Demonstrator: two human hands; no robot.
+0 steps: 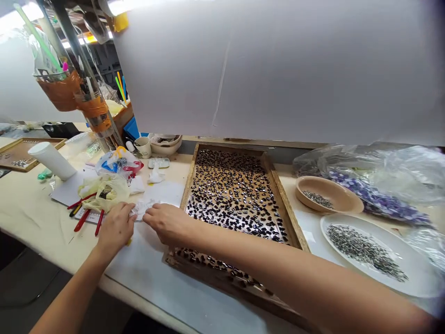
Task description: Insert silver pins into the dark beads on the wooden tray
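Observation:
A small crinkled piece of clear plastic (pixel 144 208), perhaps a little bag, lies between my two hands on the white sheet. My left hand (pixel 117 228) pinches its left edge with curled fingers. From the other side my right hand (pixel 167 222) grips it, fingers bent and partly hidden, with the forearm stretching across the tray. Beside it, this wooden tray (pixel 301 234) is covered with many small glossy black pieces (pixel 229 195). Just beyond my left hand are a yellowish plastic bag (pixel 107 191) and red-handled tools (pixel 82 220).
To the right stand a white plate (pixel 413 281) of thin metal pieces and a tan bowl (pixel 342 197). Behind them lies clear plastic with purple pieces (pixel 375 197). A white roll (pixel 52 160) and taped tool holders (pixel 92 109) are on the left. A white panel (pixel 278 69) hangs at the back.

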